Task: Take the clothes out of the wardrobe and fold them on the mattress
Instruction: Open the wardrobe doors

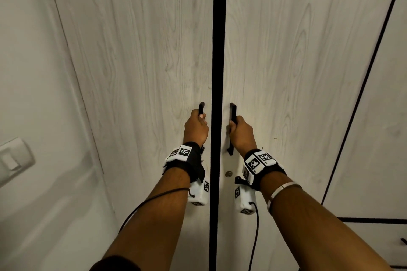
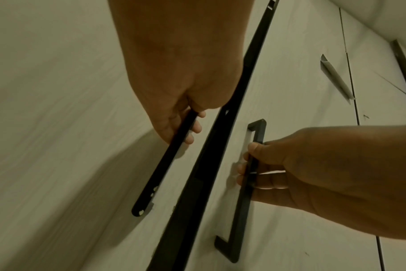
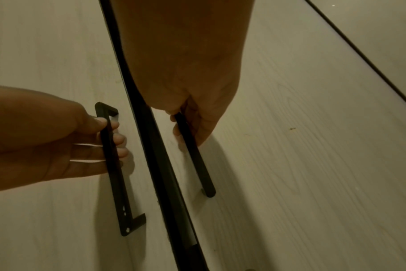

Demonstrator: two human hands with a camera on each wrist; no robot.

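The wardrobe fills the head view with two pale wood-grain doors, the left door (image 1: 143,50) and the right door (image 1: 297,50). A black vertical strip (image 1: 219,50) runs between them. My left hand (image 1: 199,122) grips the black bar handle of the left door (image 1: 201,106). My right hand (image 1: 236,126) grips the black bar handle of the right door (image 1: 233,110). In the left wrist view my left hand's fingers (image 2: 192,128) curl round the left handle (image 2: 160,174). In the right wrist view my right hand's fingers (image 3: 181,135) wrap the right handle (image 3: 197,161). No clothes or mattress are in view.
A white wall with a light switch (image 1: 13,160) lies to the left of the wardrobe. Another pale door panel (image 1: 385,116) stands to the right, with a drawer handle (image 1: 404,241) below it. A small round lock (image 1: 229,174) sits under the right handle.
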